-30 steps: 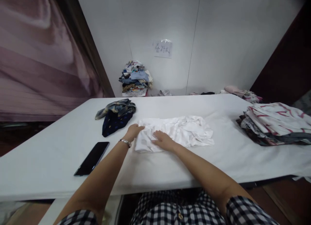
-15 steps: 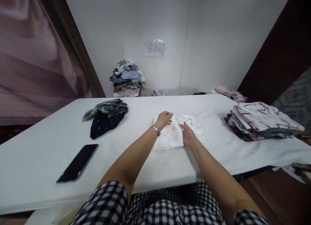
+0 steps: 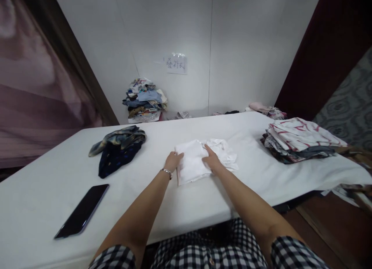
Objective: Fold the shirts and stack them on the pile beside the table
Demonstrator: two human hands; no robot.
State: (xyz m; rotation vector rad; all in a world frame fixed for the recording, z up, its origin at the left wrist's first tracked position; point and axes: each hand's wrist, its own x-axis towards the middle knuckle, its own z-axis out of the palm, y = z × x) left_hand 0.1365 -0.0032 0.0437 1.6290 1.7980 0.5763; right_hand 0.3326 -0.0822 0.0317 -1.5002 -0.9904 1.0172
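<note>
A partly folded white shirt (image 3: 190, 164) lies on the white-covered table in front of me, with a crumpled part (image 3: 228, 154) spreading out to the right. My left hand (image 3: 173, 160) is at its left edge, thumb over the cloth and fingers curled at the side, partly hidden. My right hand (image 3: 212, 160) rests on the shirt where the flat panel meets the crumpled part, its thumb and index finger stretched apart.
Dark patterned clothes (image 3: 120, 149) lie in a heap on the left, a phone (image 3: 83, 211) nearer me. Folded clothes (image 3: 305, 139) are stacked at the right. Behind the table's far edge rises a tall clothes pile (image 3: 147, 100), beneath a paper sign (image 3: 176, 63) on the wall.
My left hand has moved from above the shirt down to its left edge. My right hand has shifted from the panel's right side onto the cloth. The view has turned slightly right.
</note>
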